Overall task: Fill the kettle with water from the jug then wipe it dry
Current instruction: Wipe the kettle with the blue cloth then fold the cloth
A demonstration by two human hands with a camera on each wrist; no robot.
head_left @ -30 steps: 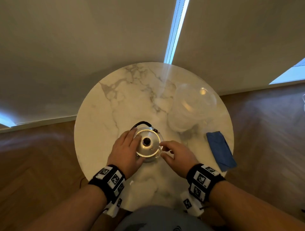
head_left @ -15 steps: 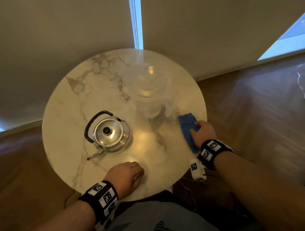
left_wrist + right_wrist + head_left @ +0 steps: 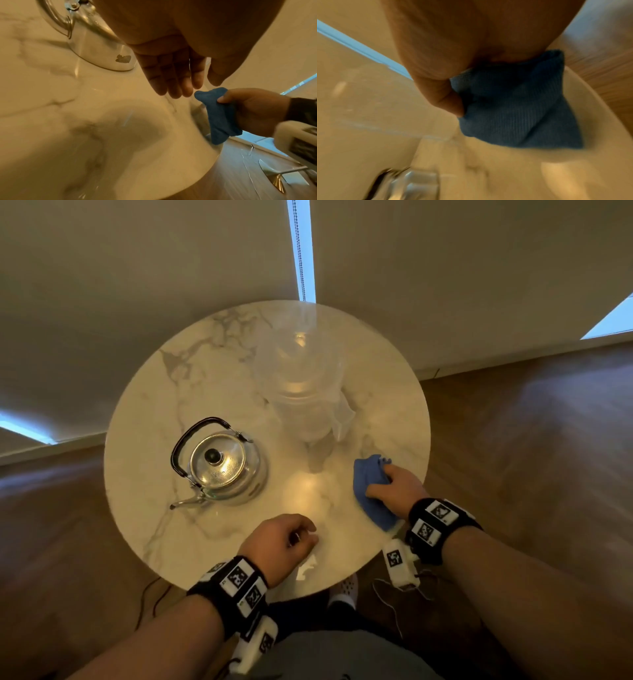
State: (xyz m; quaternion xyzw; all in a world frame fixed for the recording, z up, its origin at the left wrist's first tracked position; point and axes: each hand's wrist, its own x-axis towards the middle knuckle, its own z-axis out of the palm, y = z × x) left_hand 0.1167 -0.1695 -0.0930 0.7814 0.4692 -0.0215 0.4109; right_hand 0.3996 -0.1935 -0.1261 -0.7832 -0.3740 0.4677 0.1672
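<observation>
A shiny metal kettle [image 3: 222, 467] with a black handle and its lid on stands on the left of the round marble table [image 3: 164, 412]. A clear plastic jug [image 3: 305, 392] stands behind it to the right. My right hand [image 3: 390, 486] grips a bunched blue cloth [image 3: 368, 481] near the table's right edge; the right wrist view shows the cloth [image 3: 518, 108] pinched under the thumb. My left hand [image 3: 291, 539] hovers over the table's front edge with relaxed fingers [image 3: 171, 81] and holds nothing. It is well short of the kettle [image 3: 96, 44].
The table stands against a pale wall with a window-blind gap and a bead chain [image 3: 301, 251]. Wood floor [image 3: 531, 440] surrounds it. Cables [image 3: 394, 601] hang from the wrist units near the table's front edge. My foot [image 3: 346, 590] shows under the table.
Both hands have left the kettle lid. My right hand went right to the blue cloth and has bunched it up in its grip. My left hand drew back to the front edge.
</observation>
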